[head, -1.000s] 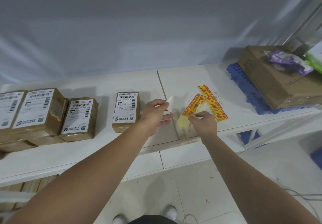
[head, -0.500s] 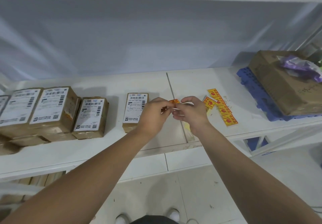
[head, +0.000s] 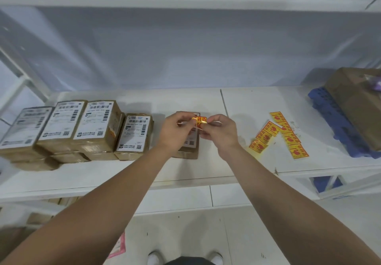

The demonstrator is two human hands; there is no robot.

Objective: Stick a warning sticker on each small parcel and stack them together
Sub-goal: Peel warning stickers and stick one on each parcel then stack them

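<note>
A yellow-and-red warning sticker point(head: 201, 120) is stretched between my left hand point(head: 177, 130) and my right hand point(head: 221, 132), each pinching one end. Both hands hover just above a lone small brown parcel point(head: 188, 151) on the white shelf point(head: 257, 165), hiding most of its label. To the left stands another small parcel point(head: 135, 135) with a white shipping label, and beyond it a tight group of several labelled parcels point(head: 66, 126), some stacked. Strips of spare warning stickers point(head: 278, 134) lie on the shelf to the right of my hands.
A large cardboard box point(head: 358, 108) rests on a blue plastic pallet point(head: 338, 124) at the far right. A white wall backs the shelf, and an upper shelf runs overhead. Below are floor tiles, my shoes and a pink scrap of paper point(head: 118, 246).
My right hand lifted one sticker off the strips and brought it to my left hand. Both hands then shifted left with it, over the lone parcel. The white backing scrap is gone from my left hand.
</note>
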